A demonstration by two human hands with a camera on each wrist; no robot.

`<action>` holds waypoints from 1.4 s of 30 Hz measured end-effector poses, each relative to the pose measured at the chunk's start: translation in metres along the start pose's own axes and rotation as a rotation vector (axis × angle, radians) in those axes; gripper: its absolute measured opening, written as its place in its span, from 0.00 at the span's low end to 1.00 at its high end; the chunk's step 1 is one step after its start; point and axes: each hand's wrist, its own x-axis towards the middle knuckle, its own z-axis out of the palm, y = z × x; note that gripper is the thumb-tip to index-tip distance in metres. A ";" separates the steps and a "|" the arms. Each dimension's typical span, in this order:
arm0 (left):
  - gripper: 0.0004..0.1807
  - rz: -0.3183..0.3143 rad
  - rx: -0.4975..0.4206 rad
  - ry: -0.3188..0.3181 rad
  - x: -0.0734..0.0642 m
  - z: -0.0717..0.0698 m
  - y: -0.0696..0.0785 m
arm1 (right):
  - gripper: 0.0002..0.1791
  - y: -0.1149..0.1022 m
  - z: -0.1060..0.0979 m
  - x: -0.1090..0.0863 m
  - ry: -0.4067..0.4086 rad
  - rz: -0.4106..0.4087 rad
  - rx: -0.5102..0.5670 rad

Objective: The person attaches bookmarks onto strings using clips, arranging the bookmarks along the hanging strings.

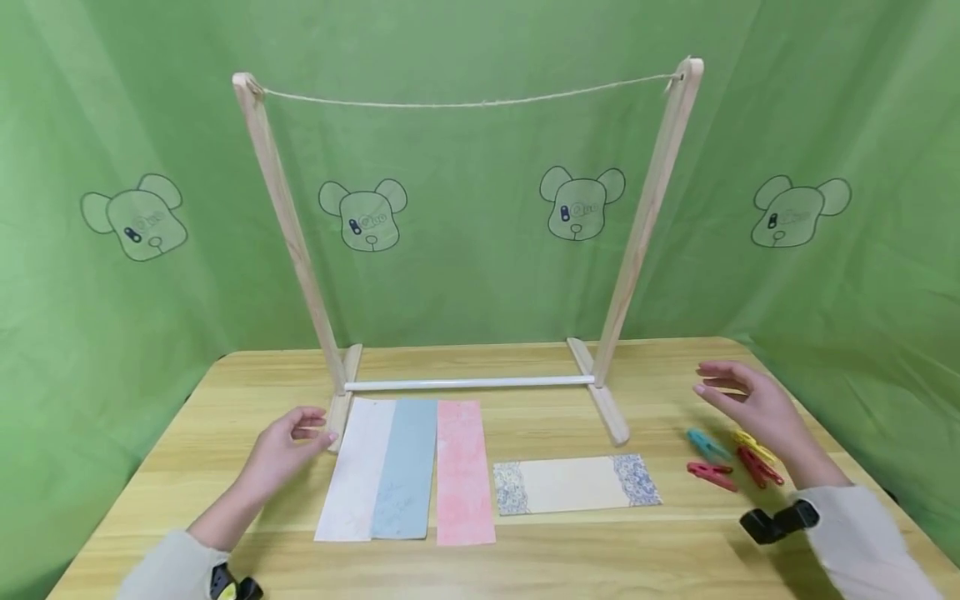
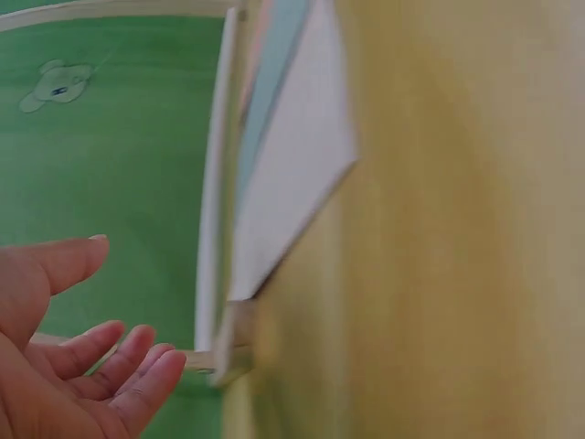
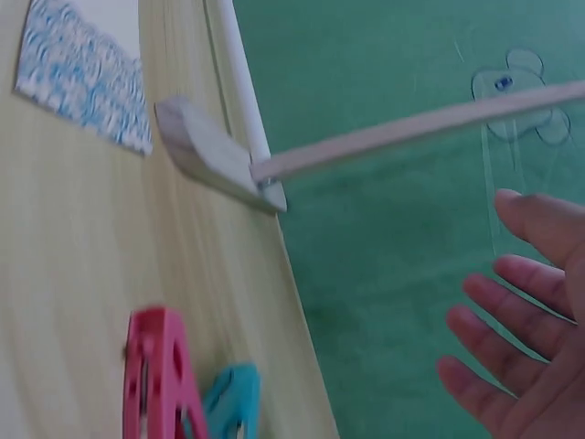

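My left hand (image 1: 281, 454) hovers just left of a white paper strip (image 1: 352, 475), fingers loosely bent and holding nothing. A blue strip (image 1: 407, 475) and a pink strip (image 1: 462, 475) lie beside it, the white and blue edges meeting. To their right a cream strip with blue patterned ends (image 1: 573, 483) lies crosswise. My right hand (image 1: 753, 408), also with nothing in it, is raised over several clothespins: a teal one (image 1: 707, 446), a yellow one (image 1: 753, 447) and red ones (image 1: 711, 476). In the right wrist view a red clothespin (image 3: 160, 375) shows below the spread fingers.
A wooden frame stands at the back, with two posts (image 1: 645, 217), a white crossbar (image 1: 468, 383) and feet (image 1: 600, 396) on the wooden table (image 1: 600, 554). A string (image 1: 465, 105) sags between the post tops. Green cloth (image 1: 465, 275) hangs behind and at both sides.
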 end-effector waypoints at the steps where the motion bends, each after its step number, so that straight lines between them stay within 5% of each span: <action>1: 0.25 -0.014 -0.012 -0.008 -0.002 0.003 -0.002 | 0.24 0.004 -0.001 -0.002 -0.010 -0.003 -0.004; 9: 0.23 -0.082 -0.024 -0.066 -0.013 0.014 -0.018 | 0.25 0.034 -0.017 -0.020 -0.131 0.068 -0.013; 19: 0.24 -0.101 -0.052 -0.083 -0.015 0.018 -0.020 | 0.25 0.089 -0.039 -0.040 -0.266 0.140 0.084; 27: 0.22 -0.123 -0.123 -0.080 -0.014 0.024 -0.023 | 0.25 0.130 -0.039 -0.054 -0.299 0.179 0.275; 34: 0.20 -0.111 -0.092 -0.046 -0.013 0.029 -0.024 | 0.26 0.151 -0.031 -0.058 -0.312 0.164 0.469; 42: 0.20 -0.119 -0.013 -0.010 -0.013 0.034 -0.025 | 0.34 0.147 -0.026 -0.051 -0.341 0.251 0.150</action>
